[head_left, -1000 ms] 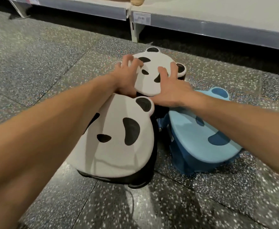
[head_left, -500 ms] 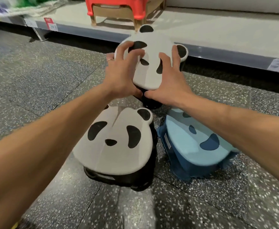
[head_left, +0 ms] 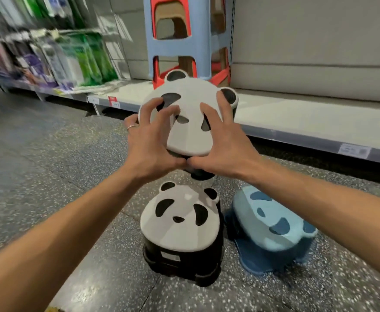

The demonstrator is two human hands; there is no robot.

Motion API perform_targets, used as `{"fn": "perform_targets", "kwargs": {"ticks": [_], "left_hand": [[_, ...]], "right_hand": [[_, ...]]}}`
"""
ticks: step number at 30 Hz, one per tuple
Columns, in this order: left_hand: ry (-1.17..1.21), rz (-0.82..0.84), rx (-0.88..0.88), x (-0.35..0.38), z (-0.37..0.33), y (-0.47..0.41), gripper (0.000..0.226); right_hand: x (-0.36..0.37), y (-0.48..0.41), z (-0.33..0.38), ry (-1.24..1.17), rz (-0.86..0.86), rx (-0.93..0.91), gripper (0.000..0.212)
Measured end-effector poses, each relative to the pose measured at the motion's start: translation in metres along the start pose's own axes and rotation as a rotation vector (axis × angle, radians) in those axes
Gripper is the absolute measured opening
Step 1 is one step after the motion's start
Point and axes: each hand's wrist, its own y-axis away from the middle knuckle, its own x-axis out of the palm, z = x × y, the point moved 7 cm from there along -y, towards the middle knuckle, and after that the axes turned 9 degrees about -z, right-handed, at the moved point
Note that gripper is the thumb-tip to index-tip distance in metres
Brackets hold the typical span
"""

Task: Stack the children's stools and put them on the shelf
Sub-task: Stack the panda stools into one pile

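Both hands, left hand [head_left: 149, 145] and right hand [head_left: 223, 143], grip a white panda stool [head_left: 190, 131] lifted above another panda stool [head_left: 180, 224] and a blue stool [head_left: 272, 224] on the floor [head_left: 49, 165]

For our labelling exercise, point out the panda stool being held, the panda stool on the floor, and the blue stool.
Held panda stool [head_left: 189, 138]: head view, white seat below the nose.
Floor panda stool [head_left: 180, 235]: head view, white seat below the nose.
Blue stool [head_left: 247, 210]: head view, light-blue seat, left part.
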Motion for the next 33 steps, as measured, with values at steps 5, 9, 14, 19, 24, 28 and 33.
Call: {"fn": "perform_targets", "kwargs": {"ticks": [5,9,14,19,24,28,33], "left_hand": [[-0.037,0.021,-0.043,-0.028,0.005,0.040,0.117],[-0.055,0.031,-0.072,-0.036,0.010,0.078,0.114],[-0.083,0.099,-0.100,-0.027,0.014,0.118,0.110],[-0.134,0.252,-0.082,0.002,0.027,0.145,0.097],[-0.315,0.557,-0.073,0.038,0.062,0.200,0.112],[-0.426,0.586,0.062,0.040,0.072,0.197,0.110],[-0.441,0.546,0.137,0.043,0.070,0.188,0.097]], "right_hand": [[-0.006,0.033,0.025,0.010,0.105,0.002,0.120],[-0.004,0.069,0.035,0.008,0.144,-0.031,0.116],[0.007,0.106,0.028,-0.046,0.205,-0.006,0.113],[0.046,0.134,-0.001,-0.048,0.372,0.053,0.109],[0.088,0.160,-0.028,0.067,0.662,-0.066,0.099],[0.096,0.155,-0.029,0.098,0.669,-0.048,0.100],[0.094,0.157,-0.038,0.060,0.600,-0.091,0.096]]}}
